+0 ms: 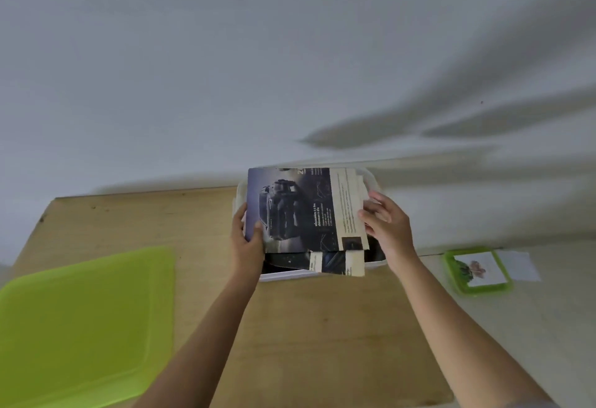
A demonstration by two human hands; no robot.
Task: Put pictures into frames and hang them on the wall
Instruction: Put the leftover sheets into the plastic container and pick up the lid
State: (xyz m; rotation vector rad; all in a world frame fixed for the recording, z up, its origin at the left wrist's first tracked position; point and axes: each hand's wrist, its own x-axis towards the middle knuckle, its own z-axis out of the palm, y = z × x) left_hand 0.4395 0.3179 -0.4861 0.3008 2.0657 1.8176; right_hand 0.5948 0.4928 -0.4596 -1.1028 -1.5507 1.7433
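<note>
Pale wall [193, 69] backs a wooden tabletop [316, 327] where a printed car picture [300, 211] is held over a clear plastic box [371, 182] of more clippings. Left hand [246, 246] pinches its left edge and right hand [388, 224] its right, likely lifting it flat to avoid creasing. Nearby lie a green lid [84, 317] and, far right, a small green frame [477, 270].

Printed page [300, 211] between the fingers of the left hand [246, 240] and right hand [388, 227], over a box [371, 182] of pages on the table [306, 327], lid [87, 320] far left of the fingers, framed picture [477, 270] to their right, wall [225, 69] behind.
</note>
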